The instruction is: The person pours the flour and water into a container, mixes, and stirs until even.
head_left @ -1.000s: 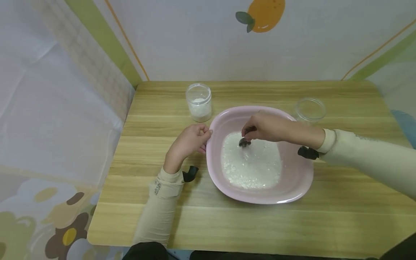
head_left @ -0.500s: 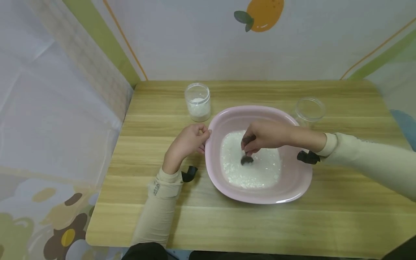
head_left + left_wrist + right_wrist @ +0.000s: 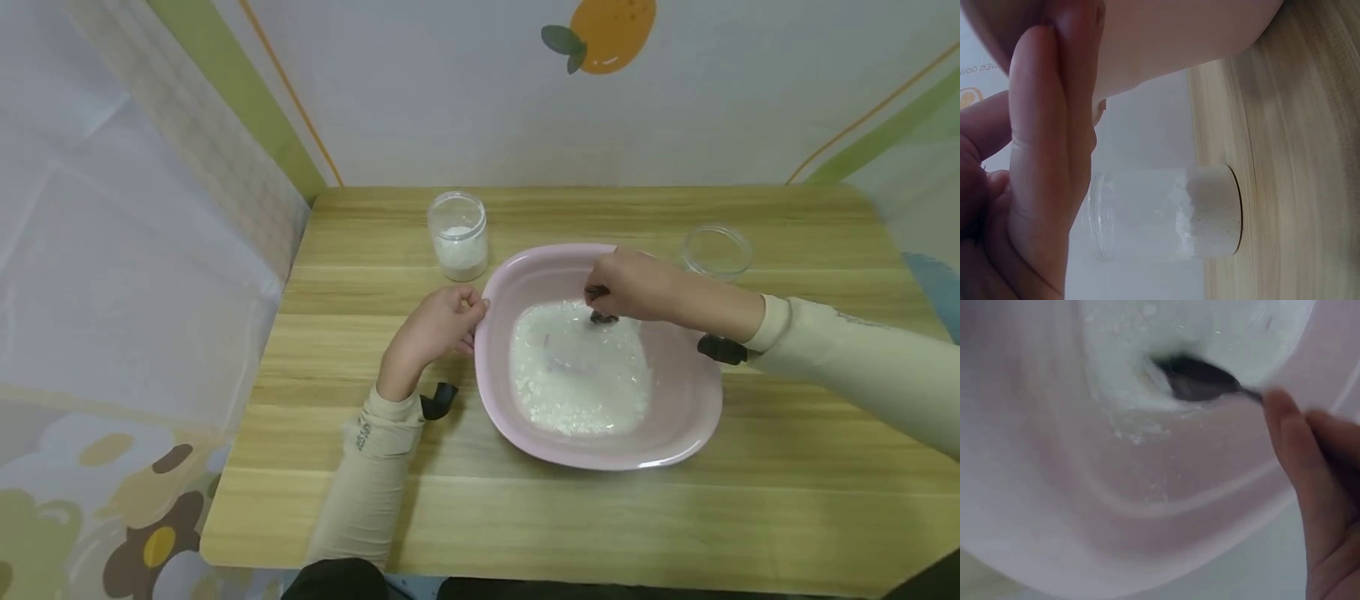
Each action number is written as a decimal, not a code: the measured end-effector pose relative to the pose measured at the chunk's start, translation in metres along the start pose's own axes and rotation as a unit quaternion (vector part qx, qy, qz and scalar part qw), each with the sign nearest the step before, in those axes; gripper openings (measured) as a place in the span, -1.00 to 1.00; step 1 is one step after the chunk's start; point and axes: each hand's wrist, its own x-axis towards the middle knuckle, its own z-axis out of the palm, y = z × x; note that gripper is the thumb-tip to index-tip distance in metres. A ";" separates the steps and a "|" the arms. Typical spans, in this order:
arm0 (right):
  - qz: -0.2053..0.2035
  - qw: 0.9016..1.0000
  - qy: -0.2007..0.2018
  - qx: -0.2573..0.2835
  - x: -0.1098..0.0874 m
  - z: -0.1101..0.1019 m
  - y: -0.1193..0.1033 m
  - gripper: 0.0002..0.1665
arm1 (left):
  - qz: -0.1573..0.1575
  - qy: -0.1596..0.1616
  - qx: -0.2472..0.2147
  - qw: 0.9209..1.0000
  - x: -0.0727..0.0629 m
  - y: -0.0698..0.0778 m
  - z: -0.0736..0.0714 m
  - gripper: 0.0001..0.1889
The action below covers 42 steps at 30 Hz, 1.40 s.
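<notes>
A pink plastic basin (image 3: pixel 487 375) sits on the wooden table, with a milky white, lumpy mixture (image 3: pixel 581 392) covering its bottom. My right hand (image 3: pixel 637 285) holds a dark metal spoon (image 3: pixel 1200 380) by its handle. The spoon's bowl dips into the mixture near the basin's far side, slightly blurred in the right wrist view. On the left, my left hand (image 3: pixel 437 323) grips the basin's rim, the thumb on top and the fingers against the outer wall. In the left wrist view, a clear jar (image 3: pixel 1166 212) partly filled with white powder stands just beyond that hand.
The same jar (image 3: pixel 459 246) is behind the basin's left side in the head view. Behind the right forearm stands another clear round container (image 3: pixel 716 276), partly covered by the arm. The wooden table (image 3: pixel 315 500) ends at a printed cloth wall (image 3: pixel 480 100).
My right hand has swept the spoon through the mixture, first toward the near side, then back to the far right. The left hand keeps its place on the rim.
</notes>
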 end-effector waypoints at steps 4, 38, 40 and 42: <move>0.032 0.994 -0.073 0.080 -0.004 0.002 -0.002 -0.77 | -0.006 0.000 0.002 1.000 0.000 0.002 0.000 -0.74; 0.026 0.999 0.020 0.018 -0.005 -0.006 0.025 -0.79 | -0.007 0.002 -0.003 1.000 0.003 0.002 0.005 -0.73; 0.045 0.999 0.001 0.008 -0.008 -0.008 0.024 -0.76 | -0.007 0.002 -0.002 1.000 0.003 0.002 0.004 -0.74; 0.057 0.998 -0.027 0.003 -0.010 -0.009 0.022 -0.75 | -0.006 0.002 0.001 1.000 0.003 0.002 0.004 -0.74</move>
